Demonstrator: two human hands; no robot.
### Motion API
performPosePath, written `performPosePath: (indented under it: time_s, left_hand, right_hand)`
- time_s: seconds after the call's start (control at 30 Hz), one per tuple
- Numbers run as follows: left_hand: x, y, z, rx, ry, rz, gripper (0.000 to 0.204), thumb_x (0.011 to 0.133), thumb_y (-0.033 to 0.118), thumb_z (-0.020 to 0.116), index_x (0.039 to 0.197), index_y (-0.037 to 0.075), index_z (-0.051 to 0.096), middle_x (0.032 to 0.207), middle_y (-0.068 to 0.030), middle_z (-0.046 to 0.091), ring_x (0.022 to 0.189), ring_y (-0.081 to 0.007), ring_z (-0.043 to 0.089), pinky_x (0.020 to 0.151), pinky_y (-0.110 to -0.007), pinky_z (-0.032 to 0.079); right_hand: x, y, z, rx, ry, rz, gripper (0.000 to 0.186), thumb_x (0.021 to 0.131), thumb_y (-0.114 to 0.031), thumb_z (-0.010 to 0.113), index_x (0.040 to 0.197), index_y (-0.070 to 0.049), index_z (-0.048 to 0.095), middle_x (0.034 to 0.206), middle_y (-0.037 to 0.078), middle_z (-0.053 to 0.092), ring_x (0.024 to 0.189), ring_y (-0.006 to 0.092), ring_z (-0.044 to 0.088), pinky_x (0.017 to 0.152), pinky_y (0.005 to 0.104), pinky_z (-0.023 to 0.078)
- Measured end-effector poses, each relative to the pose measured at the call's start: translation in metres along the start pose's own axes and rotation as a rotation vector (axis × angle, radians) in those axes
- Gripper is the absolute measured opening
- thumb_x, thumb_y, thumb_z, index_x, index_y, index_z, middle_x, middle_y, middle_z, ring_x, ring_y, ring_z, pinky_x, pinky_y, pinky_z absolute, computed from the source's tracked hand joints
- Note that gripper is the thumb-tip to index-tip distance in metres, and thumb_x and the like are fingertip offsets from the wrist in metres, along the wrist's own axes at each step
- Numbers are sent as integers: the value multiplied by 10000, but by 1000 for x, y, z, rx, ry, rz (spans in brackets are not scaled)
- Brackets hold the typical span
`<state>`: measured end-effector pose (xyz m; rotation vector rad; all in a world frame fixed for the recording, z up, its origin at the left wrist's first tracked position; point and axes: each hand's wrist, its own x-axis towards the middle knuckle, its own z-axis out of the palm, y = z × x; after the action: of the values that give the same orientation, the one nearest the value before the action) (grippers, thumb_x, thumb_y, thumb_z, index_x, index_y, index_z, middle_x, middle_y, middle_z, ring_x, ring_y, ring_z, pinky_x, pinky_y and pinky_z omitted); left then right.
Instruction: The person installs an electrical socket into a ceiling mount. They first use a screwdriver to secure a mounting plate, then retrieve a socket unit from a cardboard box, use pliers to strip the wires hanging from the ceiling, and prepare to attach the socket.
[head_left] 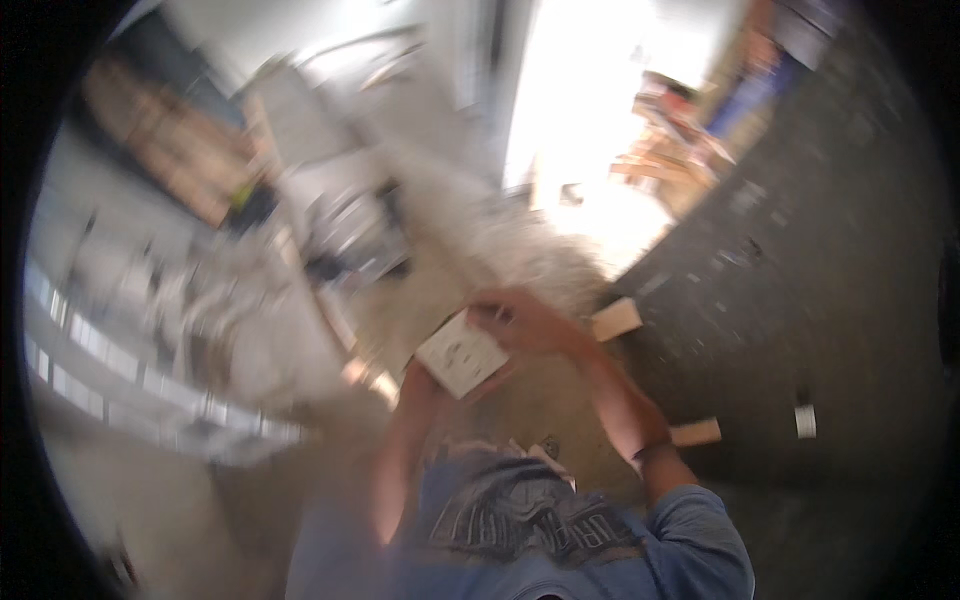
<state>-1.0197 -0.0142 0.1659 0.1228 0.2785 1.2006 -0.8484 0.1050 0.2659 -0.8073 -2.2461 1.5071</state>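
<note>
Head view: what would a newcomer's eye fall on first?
Probably the white glare at the top, right of centre. Next, the pale square mid-picture, held in the left hand, the right hand at its upper right edge. A dark surface fills much of the right side.

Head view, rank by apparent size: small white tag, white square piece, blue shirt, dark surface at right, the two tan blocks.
1. dark surface
2. blue shirt
3. white square piece
4. upper tan block and lower tan block: look alike, not ranked
5. small white tag
</note>
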Motion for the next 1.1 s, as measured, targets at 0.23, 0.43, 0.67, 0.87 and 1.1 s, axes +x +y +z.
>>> performPosePath:
  time_s: [0.23,0.43,0.67,0.87,1.1]
  left_hand:
    - [43,-117,47,860,-205,-316,497,996,378,400,1367,54,468,1369,-189,505,1271,-422,479,970,-624,454]
    - [65,-228,52,367,-135,-1010,517,994,363,372,1440,106,415,1460,-186,431,1305,-456,433,947,-623,471]
    - [79,-370,82,1096,-634,-1230,417,1017,356,403,1347,118,495,1310,-110,573,1144,-280,605,873,-485,561]
    - [67,-502,67,1576,-1167,-1138,399,990,366,471,1324,160,543,1299,-42,590,1143,-245,599,898,-488,538]
    - [18,-622,50,978,-463,-2430,637,886,616,528,1289,122,538,1128,-122,650,926,-285,662,709,-400,542]
  right_hand:
    - [-194,50,-14,154,464,-11,264,954,-262,592,1064,-33,666,989,97,677,918,181,609,802,348,497]
    - [-366,69,52,250,966,-185,188,937,-176,605,961,7,640,842,35,630,809,125,574,723,316,474]
    - [-505,51,137,-31,1547,-19,195,926,-203,621,946,-10,642,887,104,637,868,217,613,773,370,478]
    - [-587,62,207,-130,1883,167,249,968,-245,533,994,-20,637,960,145,582,923,320,601,779,425,488]
    - [-629,71,280,80,2162,176,221,948,-197,567,1054,-20,648,981,156,567,934,311,567,815,406,468]
